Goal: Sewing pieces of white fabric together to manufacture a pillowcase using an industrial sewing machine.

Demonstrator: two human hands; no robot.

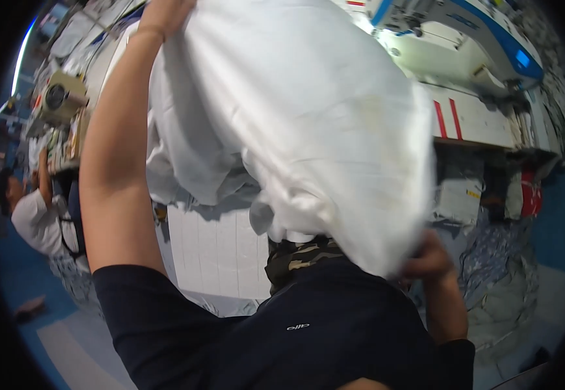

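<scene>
White fabric piece (pixel 308 110): centre frame, lifted; left hand (pixel 162 13) grip clamped on top edge, right hand (pixel 428 257) grip clamped on lower corner. Sewing machine (pixel 451 32) upper right; red-striped white label (pixel 448 120) on surface (pixel 484 123).

White cloth (pixel 308 117) fills the frame's centre, blocking passage between raised left hand (pixel 162 13) and low right hand (pixel 428 257). Sewing machine (pixel 451 32) crowds the upper right; fabric heap (pixel 497 279) lower right. Open room over the white bench (pixel 217 253) below centre. Another person (pixel 32 218) sits at far left.
</scene>
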